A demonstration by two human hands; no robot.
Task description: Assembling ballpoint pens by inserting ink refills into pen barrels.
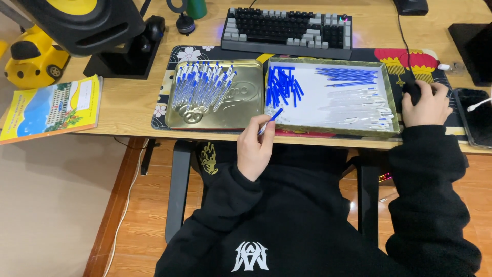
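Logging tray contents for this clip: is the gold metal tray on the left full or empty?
Partly filled: the gold metal tray holds a heap of assembled blue-and-clear pens in its left half; the right half is bare.

Two trays side by side on a desk

The metal tray [215, 95] sits left of the box tray [330, 97], pens lying in both. A keyboard [287, 25] lies above them. A book [51, 107] is at the far left, a phone [474, 115] at the far right.
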